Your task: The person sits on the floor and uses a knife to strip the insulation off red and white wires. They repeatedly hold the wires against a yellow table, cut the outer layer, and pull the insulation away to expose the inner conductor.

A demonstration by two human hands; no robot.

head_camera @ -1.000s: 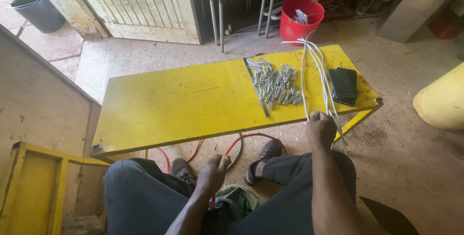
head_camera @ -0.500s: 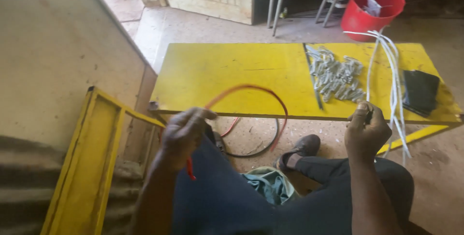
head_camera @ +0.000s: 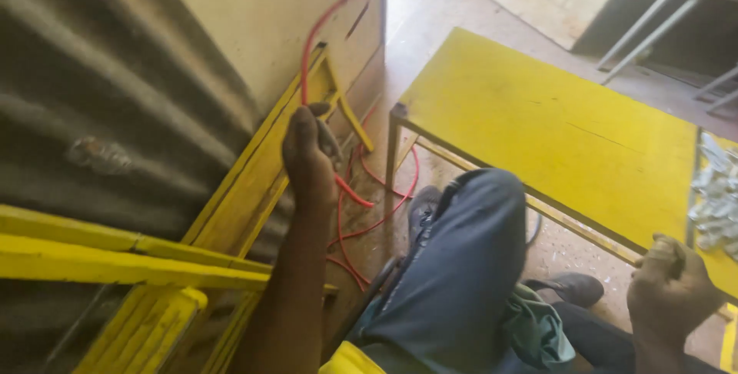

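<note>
Corrugated metal sheeting fills the left of my view, with a pale wall panel above it and a yellow metal frame leaning along its foot. On the right stands the yellow table, its top mostly bare, with a heap of small silvery metal pieces at its far right edge.

I see my left hand stretched out beside the frame, fingers closed around a red cable. The cable runs up from that grip along the wall panel in a curve and drops below it into loose loops on the concrete floor, passing by the table leg. My right hand sits at the near edge of the table, curled into a fist; I cannot tell what, if anything, is inside it.

My legs in dark blue trousers reach under the table, a dark shoe next to the cable loops, and a green cloth lies in my lap.
</note>
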